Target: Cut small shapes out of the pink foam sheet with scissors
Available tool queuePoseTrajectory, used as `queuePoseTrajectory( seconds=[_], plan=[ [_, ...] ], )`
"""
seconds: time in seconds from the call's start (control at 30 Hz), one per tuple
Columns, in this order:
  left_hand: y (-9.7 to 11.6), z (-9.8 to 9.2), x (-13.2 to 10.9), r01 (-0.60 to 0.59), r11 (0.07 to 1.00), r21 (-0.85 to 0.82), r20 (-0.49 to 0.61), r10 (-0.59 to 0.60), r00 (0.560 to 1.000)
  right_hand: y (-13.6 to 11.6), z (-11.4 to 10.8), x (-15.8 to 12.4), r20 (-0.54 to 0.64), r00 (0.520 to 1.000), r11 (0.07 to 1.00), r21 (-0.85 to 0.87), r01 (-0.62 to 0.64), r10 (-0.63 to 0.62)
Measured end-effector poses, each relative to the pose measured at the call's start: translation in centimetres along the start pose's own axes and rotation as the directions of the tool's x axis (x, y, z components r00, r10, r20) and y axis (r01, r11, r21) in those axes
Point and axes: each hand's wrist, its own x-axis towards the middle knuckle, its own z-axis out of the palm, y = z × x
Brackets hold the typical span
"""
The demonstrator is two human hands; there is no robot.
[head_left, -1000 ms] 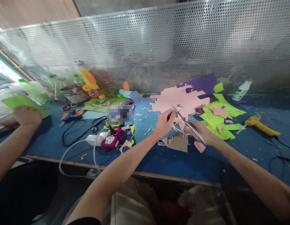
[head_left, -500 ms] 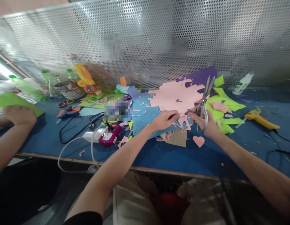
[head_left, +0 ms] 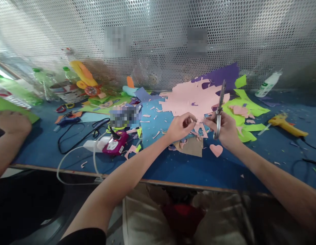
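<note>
My right hand (head_left: pixel 227 130) is closed around a pair of metal scissors (head_left: pixel 218 115), its blades pointing up toward the back wall. The thumb and fingertips of that hand reach left over a large pink paper sheet (head_left: pixel 189 98) with a jagged, cut edge. Facing it, my left hand (head_left: pixel 182 127) has its fingers curled into a pinch above the sheet's near edge; whatever sits between the fingertips is too small to make out. A cut pink paper heart (head_left: pixel 216 150) lies on the table below my right hand. Under the pink sheet are blue paper (head_left: pixel 154 119) and purple paper (head_left: pixel 224 75).
A yellow glue gun (head_left: pixel 287 126) and a white glue bottle (head_left: pixel 268 84) are at the right. Lime green paper (head_left: pixel 260 108) lies beside my right hand. Leftward are a magenta power adapter (head_left: pixel 115 143) with cables, plastic bottles, and another person's hand (head_left: pixel 13 122) on green paper.
The scissors have turned more edge-on, and their blades now look together. My left hand's fingers have curled up slightly. The whole view has shifted a little.
</note>
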Motion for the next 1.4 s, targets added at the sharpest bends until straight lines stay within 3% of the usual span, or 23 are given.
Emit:
queuePoseTrajectory(
  seconds=[0.17,0.37,0.5,0.8,1.0,1.17,1.4],
  plan=[
    [0.2,1.6,-0.3,0.075,0.989,-0.131,-0.072,-0.084,0.994,-0.9,0.4,-0.4,-0.060,0.998,1.000,0.000,0.008,-0.008],
    [0.4,1.9,-0.3,0.089,0.973,-0.214,-0.131,-0.119,0.984,-1.0,0.5,-0.7,-0.023,0.999,0.999,-0.031,0.022,-0.023],
    [0.6,1.6,-0.3,0.098,0.965,-0.244,-0.121,-0.130,0.984,-0.7,0.6,-0.7,-0.009,1.000,0.999,-0.044,0.013,-0.014],
    [0.7,1.7,-0.4,0.089,0.973,-0.215,-0.087,-0.110,0.990,-1.3,0.8,-0.5,0.012,1.000,0.995,0.100,-0.003,0.002],
    [0.6,1.7,-0.3,0.077,0.949,-0.306,-0.043,-0.094,0.995,-1.0,1.0,-0.5,0.100,0.991,0.941,0.315,-0.120,0.093],
    [0.6,1.8,-0.2,0.099,0.885,-0.455,0.031,-0.096,0.995,-1.4,1.1,-0.5,0.182,0.957,0.840,0.462,-0.285,0.224],
    [0.7,1.6,-0.1,0.168,0.805,-0.569,0.143,-0.104,0.984,-1.0,1.0,-0.4,0.311,0.911,0.769,0.500,-0.399,0.271]
  ],
)
